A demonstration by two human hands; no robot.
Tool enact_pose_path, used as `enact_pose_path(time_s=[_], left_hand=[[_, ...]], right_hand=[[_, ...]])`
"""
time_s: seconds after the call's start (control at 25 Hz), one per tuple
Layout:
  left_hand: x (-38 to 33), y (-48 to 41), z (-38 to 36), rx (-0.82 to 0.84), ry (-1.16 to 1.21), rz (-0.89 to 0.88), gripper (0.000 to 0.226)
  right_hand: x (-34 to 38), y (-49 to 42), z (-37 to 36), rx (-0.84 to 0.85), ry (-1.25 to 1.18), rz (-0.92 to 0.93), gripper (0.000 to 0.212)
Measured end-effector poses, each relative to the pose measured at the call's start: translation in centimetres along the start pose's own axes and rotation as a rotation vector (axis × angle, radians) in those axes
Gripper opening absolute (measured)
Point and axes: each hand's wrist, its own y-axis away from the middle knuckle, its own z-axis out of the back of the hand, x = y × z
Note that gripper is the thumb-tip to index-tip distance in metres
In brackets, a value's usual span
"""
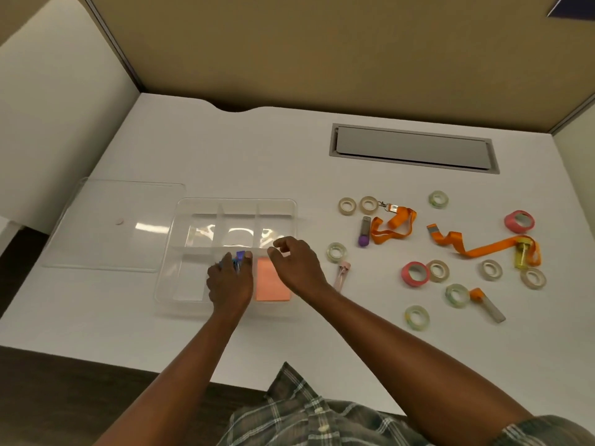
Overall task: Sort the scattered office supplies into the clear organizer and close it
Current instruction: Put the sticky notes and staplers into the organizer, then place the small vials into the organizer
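Head view: left hand point(229, 281) lowers blue clips point(239, 257) into the organizer point(180, 217), its grip holding them; right hand point(297, 263), grip loosely curled and empty, should next fetch tape rolls point(336, 252) right of the organizer

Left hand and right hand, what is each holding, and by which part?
Left hand pinches small blue clips at the fingertips; exact part unclear. Right hand holds nothing.

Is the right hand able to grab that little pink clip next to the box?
Probably yes. The right hand hovers over the clear organizer's right edge, and the pink clip lies on the bare table just to its right, with nothing lying between them.
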Motion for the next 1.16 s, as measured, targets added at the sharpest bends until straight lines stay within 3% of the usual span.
enact_pose_path(time_s=[0.12, 0.28, 0.44, 0.56, 0.64, 0.76, 0.92, 1.04, 1.16], left_hand=[[-0.5, 1.1, -1.2, -0.055, -0.031, -0.04, 0.067], [-2.5, 3.9, -2.8, -0.151, -0.02, -0.158, 0.066], [-5.9, 7.5, -5.6, -0.172, 0.037, -0.418, 0.058], [-8.0, 10.4, -8.2, -0.052, 0.086, -0.56, 0.042], [-8.8, 11.9, -10.2, 0.085, 0.092, -0.511, 0.042], [-10.1, 13.2, -12.6, 0.282, 0.124, -0.288, 0.044], [-12.2, 13.8, -13.8, 0.429, 0.388, -0.061, 0.04], [-13.1, 13.8, -14.2, 0.407, 0.441, -0.009, 0.027], [-13.3, 13.9, -13.9, 0.399, 0.497, 0.072, 0.021]], right_hand=[[-5.0, -0.4, 4.0, -0.135, 0.303, 0.019, 0.033], [-9.8, 0.2, 7.5, 0.079, 0.634, -0.072, 0.051], [-12.4, 0.3, 8.3, 0.076, 0.565, -0.006, 0.044], [-13.5, 0.3, 9.3, 0.072, 0.454, -0.005, 0.039], [-14.1, 0.2, 10.3, 0.085, 0.326, -0.03, 0.041], [-14.7, 0.7, 12.6, 0.099, 0.021, -0.093, 0.035], [-14.8, 1.8, 16.2, 0.237, -0.33, -0.145, 0.023], [-14.5, 1.0, 17.8, 0.246, -0.253, -0.14, 0.019], [-14.4, -1.5, 18.2, 0.082, 0.168, 0.034, 0.025]])
